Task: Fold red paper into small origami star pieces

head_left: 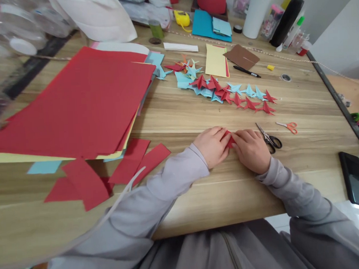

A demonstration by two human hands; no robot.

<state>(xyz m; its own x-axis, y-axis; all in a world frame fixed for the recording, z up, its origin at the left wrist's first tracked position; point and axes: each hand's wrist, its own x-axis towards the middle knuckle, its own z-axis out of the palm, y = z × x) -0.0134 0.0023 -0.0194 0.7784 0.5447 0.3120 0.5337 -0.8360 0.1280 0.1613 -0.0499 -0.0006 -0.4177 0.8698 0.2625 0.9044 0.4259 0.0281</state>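
A small folded piece of red paper [229, 139] lies on the wooden table between my two hands. My left hand [212, 146] presses on its left side, fingers together. My right hand [252, 150] pinches its right edge with thumb and fingertips. Most of the paper is hidden under my fingers. Just right of my right hand are black-handled scissors [270, 139], partly behind the hand. Beyond my hands, folded red paper cranes [250, 104] and light blue ones [249, 90] stand in rows.
Large red sheets [84, 99] are stacked at the left, with cut red strips [87, 181] before them. Orange scissors [291, 127] lie right, a black phone [354, 177] at the right edge. A white bottle [257, 12], yellow tape measure [182, 18] and black pen [246, 71] are farther back.
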